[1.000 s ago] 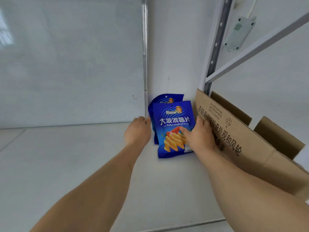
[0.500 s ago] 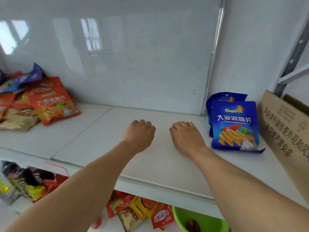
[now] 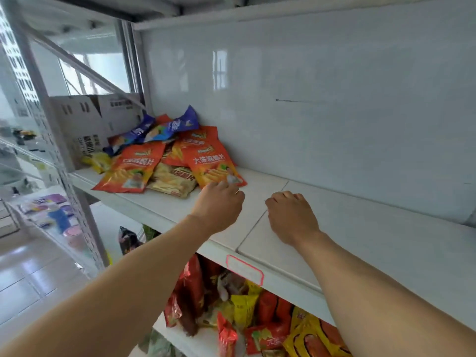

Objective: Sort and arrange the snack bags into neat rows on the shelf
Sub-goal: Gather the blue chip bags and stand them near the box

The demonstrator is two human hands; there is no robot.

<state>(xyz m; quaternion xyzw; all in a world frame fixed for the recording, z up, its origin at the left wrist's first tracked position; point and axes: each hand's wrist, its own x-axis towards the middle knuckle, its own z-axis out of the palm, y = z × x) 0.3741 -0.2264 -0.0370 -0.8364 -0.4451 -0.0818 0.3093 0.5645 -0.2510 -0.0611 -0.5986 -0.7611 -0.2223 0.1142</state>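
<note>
A loose pile of snack bags lies at the left end of the white shelf (image 3: 360,228). An orange bag (image 3: 208,161) lies on top at the pile's right, a second orange bag (image 3: 134,168) lies at its left, and a yellow bag (image 3: 172,180) lies between and under them. Blue bags (image 3: 170,127) lie at the back. My left hand (image 3: 219,204) reaches the near corner of the right orange bag, its loosely curled fingertips touching it. My right hand (image 3: 291,215) hovers over the bare shelf to the right, loosely curled and holding nothing.
A white cardboard box (image 3: 85,119) stands behind the pile at the far left, next to the rack's upright post (image 3: 49,119). The shelf below holds several red and yellow snack bags (image 3: 244,310). A pink label frame (image 3: 244,269) sits on the shelf's front edge.
My view and both hands have swung left, away from the two blue bags by the brown box at the right end. My left hand has come to the pile's orange bag.
</note>
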